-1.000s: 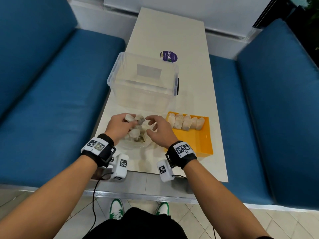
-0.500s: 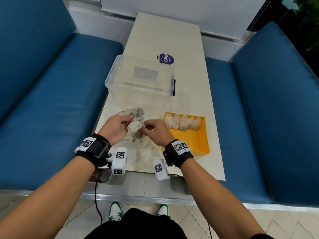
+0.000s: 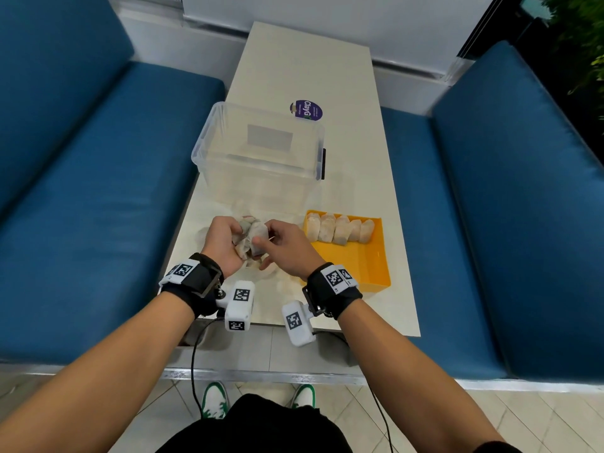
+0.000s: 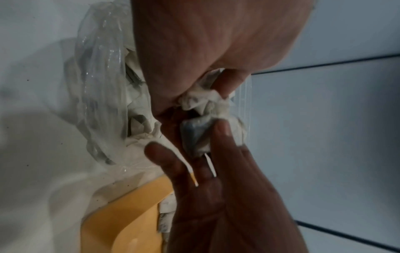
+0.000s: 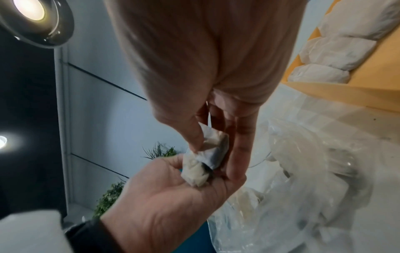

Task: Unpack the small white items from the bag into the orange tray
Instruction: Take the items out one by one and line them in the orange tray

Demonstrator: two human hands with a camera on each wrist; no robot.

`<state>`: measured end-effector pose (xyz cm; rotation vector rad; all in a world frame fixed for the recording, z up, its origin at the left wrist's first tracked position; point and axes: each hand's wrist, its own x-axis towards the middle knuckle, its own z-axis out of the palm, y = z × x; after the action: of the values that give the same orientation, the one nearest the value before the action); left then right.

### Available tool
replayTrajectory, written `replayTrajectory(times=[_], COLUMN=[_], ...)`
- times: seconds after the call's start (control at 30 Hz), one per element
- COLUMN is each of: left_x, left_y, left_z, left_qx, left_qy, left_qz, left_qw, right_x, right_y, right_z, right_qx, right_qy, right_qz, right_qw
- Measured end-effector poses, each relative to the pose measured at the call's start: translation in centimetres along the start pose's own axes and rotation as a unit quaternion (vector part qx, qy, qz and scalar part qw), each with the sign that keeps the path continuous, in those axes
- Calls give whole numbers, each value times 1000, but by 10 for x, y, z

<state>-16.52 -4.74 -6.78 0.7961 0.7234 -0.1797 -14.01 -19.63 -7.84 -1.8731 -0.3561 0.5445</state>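
Observation:
Above the clear plastic bag (image 3: pixel 261 271) my left hand (image 3: pixel 237 238) holds a small bunch of white packets (image 3: pixel 250 235), its fingers curled round them. My right hand (image 3: pixel 266 240) pinches one white packet (image 5: pixel 214 147) from that bunch between thumb and fingers. In the left wrist view, crumpled packets (image 4: pixel 207 101) sit in my left fingers and the bag (image 4: pixel 101 85) lies behind with more white items inside. The orange tray (image 3: pixel 359 266) stands just right of my hands, a row of several white packets (image 3: pixel 340 228) along its far edge.
A large clear plastic box (image 3: pixel 258 152) stands right behind the bag. A round purple label (image 3: pixel 305 109) lies on the white table (image 3: pixel 359 178) beyond it. Blue benches (image 3: pixel 98 207) flank the narrow table on both sides.
Both hands were down in the bag a second ago. The left hand has lifted a bunch of packets out, and the right hand has closed on one of them.

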Motion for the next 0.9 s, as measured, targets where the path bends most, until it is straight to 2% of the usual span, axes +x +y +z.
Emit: replayTrajectory(times=[0.13,0.4,0.5,0.7,0.77,0.9], left_x=[-2,11,12,15,20,26], left_y=[-1,-8,-9,-8,-5,0], left_z=[6,-13,-14,-14,-19,-17], left_qx=[11,116,109,24,19,7], left_qy=[-13,30,48,36,17,26], left_qz=[12,-4,-8,-39,-48,-60], left_qw=[1000,993,993,998,999,998], right_x=[-1,1,4,6,7,8], right_y=[-1,12,15,10,7,1], right_z=[4,4,3,-4,-5,-11], right_qx=[-32,-40,-27,36,60,103], right_qy=[4,0,12,64,68,74], right_qz=[-3,10,16,15,15,14], right_qw=[999,999,999,997,996,992])
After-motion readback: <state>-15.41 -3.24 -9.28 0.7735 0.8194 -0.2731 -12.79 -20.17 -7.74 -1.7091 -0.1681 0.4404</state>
